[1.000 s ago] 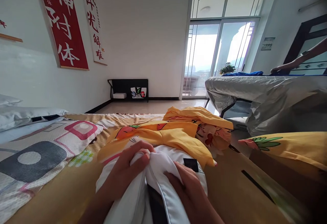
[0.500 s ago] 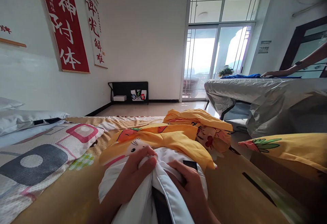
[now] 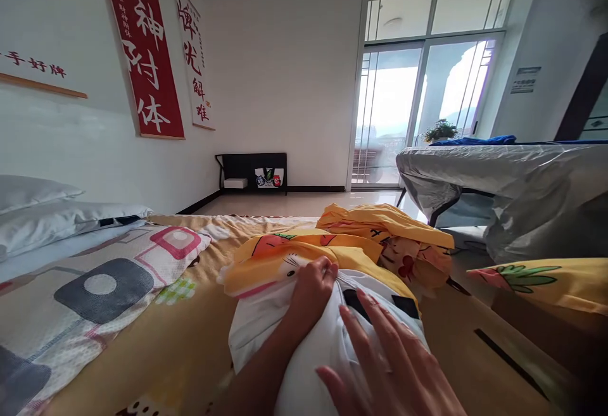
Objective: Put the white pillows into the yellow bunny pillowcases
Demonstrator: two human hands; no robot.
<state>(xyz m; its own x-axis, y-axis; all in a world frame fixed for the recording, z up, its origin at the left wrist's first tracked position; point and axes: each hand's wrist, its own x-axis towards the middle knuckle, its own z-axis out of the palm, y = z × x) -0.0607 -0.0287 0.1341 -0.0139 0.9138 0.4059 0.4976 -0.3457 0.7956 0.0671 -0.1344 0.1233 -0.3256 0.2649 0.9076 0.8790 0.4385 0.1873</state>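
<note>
A white pillow (image 3: 311, 365) with piped edges and dark patches lies in front of me, its far part beside and partly under a yellow pillowcase (image 3: 351, 258) printed with carrots and a cartoon face. My left hand (image 3: 313, 286) is closed at the pillow's far edge, bunching the white cloth; whether yellow cloth is in the grip too, I cannot tell. Over the near right side of the pillow, my right hand (image 3: 394, 359) has its fingers spread and holds nothing. Its palm is hidden from view.
A patterned pillow (image 3: 128, 277) and white pillows (image 3: 71, 223) lie on the left of the brown bedspread (image 3: 199, 340). More yellow cloth (image 3: 394, 223) lies crumpled beyond, and another yellow piece (image 3: 546, 283) sits at right. A plastic-covered table (image 3: 475, 166) stands at the back right.
My right hand has let go of the white cloth and spread its fingers over it. My left hand still grips. The view has turned left, and the other person's arm is out of sight.
</note>
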